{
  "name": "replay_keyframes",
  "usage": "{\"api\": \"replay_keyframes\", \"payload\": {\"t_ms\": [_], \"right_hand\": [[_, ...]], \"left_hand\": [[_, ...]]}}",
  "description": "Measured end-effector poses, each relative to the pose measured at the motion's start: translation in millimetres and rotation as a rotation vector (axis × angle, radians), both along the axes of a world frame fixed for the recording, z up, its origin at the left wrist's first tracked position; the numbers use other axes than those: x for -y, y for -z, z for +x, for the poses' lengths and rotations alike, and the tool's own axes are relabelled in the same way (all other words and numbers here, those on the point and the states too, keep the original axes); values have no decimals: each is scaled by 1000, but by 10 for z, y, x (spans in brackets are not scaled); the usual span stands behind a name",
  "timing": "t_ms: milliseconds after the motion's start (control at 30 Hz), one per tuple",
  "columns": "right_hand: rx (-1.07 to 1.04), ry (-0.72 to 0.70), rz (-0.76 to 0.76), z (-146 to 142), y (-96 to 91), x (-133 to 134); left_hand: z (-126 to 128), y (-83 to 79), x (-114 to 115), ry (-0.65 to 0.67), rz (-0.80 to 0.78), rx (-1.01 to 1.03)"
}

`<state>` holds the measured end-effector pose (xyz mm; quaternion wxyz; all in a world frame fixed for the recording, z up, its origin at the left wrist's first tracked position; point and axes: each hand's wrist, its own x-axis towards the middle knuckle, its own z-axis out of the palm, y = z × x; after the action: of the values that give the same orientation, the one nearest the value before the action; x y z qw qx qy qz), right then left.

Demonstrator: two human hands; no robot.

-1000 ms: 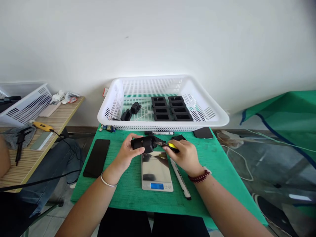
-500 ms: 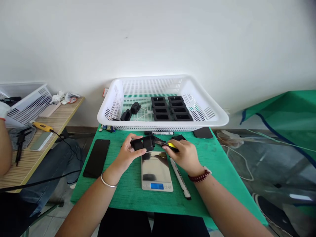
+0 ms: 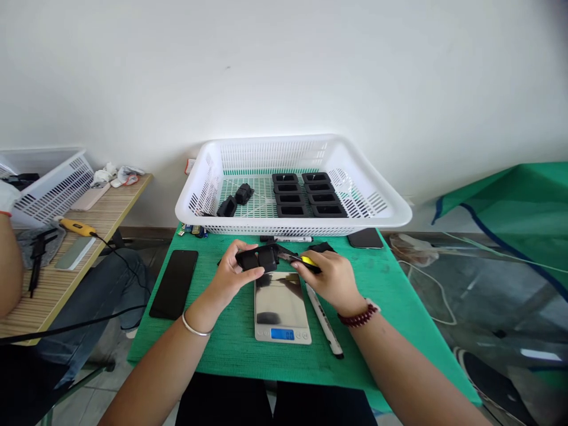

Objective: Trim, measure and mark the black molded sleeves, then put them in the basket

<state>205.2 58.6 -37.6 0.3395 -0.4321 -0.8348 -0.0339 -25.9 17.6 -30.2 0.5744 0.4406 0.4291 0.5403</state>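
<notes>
My left hand (image 3: 231, 271) is closed around a black, two-lobed moulded part (image 3: 260, 258), held above the far end of a digital scale (image 3: 282, 305). In my right hand (image 3: 332, 281) is a yellow and black utility knife (image 3: 309, 262), gripped by its handle. Its blade end points left and meets the right side of the part; whether it cuts in I cannot tell. The scale's blue display reads about 0.0. A white marker (image 3: 325, 322) lies beside the scale, below my right hand. Some dark material (image 3: 322, 247) is partly hidden behind that hand.
A white plastic basket (image 3: 293, 222) at the back holds black rectangular frames (image 3: 290, 199) in two columns and two smaller black pieces. Another marker (image 3: 288, 239) lies before it. Phones (image 3: 174, 284) (image 3: 365, 238) rest left and right. A co-worker's arm (image 3: 9, 266) shows at a wooden table (image 3: 57, 278) on the left.
Almost nothing differs. Both hands, the black part and the knife stay in practically the same place, with only a very slight shift.
</notes>
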Motion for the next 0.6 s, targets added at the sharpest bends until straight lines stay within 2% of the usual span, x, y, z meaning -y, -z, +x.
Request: {"api": "replay_keyframes", "payload": {"t_ms": [467,600], "right_hand": [[1,21,-8,-8,18,1],[-21,88,-25,21,33,-19]], "left_hand": [[1,-3,3,13,0,2],[-7,-8,6,36,1,2]]}}
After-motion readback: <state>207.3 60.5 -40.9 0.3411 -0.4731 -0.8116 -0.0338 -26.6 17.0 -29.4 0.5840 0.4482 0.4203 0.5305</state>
